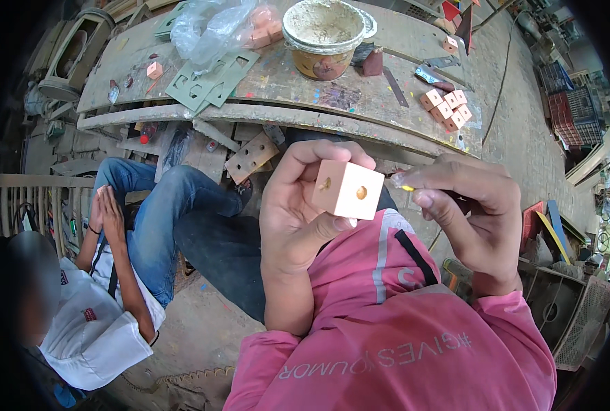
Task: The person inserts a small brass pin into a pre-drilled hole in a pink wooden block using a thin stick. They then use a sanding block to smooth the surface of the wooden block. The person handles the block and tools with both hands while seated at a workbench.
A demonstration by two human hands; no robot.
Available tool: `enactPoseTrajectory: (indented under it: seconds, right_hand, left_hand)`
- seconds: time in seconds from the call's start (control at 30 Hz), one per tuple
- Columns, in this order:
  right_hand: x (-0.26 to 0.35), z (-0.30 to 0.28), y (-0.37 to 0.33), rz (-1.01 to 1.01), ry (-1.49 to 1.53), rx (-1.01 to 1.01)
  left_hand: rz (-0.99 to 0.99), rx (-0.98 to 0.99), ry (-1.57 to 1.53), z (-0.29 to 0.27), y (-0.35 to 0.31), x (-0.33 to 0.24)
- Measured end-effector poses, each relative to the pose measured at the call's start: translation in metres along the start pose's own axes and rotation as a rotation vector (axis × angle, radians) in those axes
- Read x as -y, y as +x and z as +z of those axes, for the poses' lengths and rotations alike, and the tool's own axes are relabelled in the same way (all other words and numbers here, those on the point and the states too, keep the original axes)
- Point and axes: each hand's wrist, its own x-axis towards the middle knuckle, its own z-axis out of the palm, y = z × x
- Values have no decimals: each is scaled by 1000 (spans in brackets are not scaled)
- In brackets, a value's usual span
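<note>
My left hand (pixel 291 212) is closed round a pale peach cube (pixel 356 192), holding it up above my lap. Two of its faces show, each with a round hole in the middle. Just right of the cube, my right hand (pixel 473 212) pinches a small thin tool with a yellow part (pixel 406 187) between thumb and fingers. Its tip comes close to the cube's right side; whether they touch, I cannot tell. Most of the tool is hidden by my fingers.
On the wooden bench (pixel 264 116) ahead stand a plaster-crusted bucket (pixel 325 51), green cut-out sheets (pixel 212 82), a clear plastic bag (pixel 209 34) and several more cubes (pixel 447 109). A putty knife (pixel 432 77) lies nearby. Another person (pixel 106 301) sits at my left, palms together.
</note>
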Motion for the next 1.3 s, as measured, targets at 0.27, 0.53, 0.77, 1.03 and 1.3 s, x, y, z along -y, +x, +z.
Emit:
enactPoseTrajectory:
  seconds: [0.27,0.53,0.77,1.03,1.3]
  right_hand:
    - [-1,12,1,78,134,-24]
    - [-21,18,-3,34,156,-28]
    - [-6,6,1,-36,7,-4]
    - [1,-10,13,-316,-419,152]
    - [2,-12,13,-371,-470,191]
  left_hand:
    - [116,-113,80,11,-2,1]
    - [15,-69,43,11,-1,-3]
    - [70,-121,204,2,-1,2]
    - [-131,-119,109,11,-6,-10]
    - [-72,-125,315,17,-8,-10]
